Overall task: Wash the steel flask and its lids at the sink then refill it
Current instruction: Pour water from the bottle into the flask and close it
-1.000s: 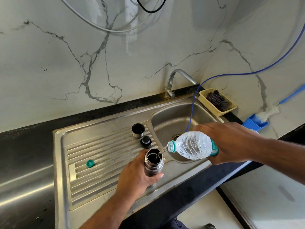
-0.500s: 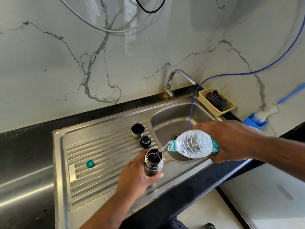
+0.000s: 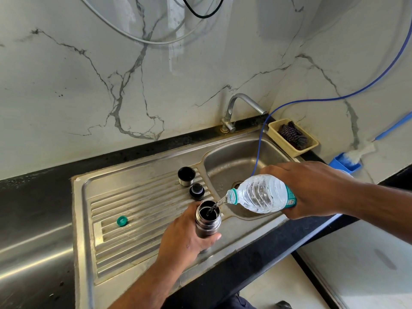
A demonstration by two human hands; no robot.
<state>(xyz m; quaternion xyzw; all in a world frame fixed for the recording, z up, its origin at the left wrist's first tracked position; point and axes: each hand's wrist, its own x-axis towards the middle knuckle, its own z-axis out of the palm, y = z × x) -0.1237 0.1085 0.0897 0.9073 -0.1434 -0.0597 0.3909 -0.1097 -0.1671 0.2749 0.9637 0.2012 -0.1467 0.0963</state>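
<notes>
Head view: the left grip point(image 3: 187, 238) is wrapped round the steel flask point(image 3: 208, 224), which stands upright and open-mouthed on the drainboard point(image 3: 133, 204) beside the sink basin point(image 3: 234, 161). The right grip point(image 3: 312, 190) clasps a tilted plastic water bottle point(image 3: 260, 194), and a thin stream runs from its neck into the flask. The steel cup lid point(image 3: 186, 176) and black stopper point(image 3: 197, 192) stand just behind the flask. A green bottle cap point(image 3: 122, 221) lies well to its left.
</notes>
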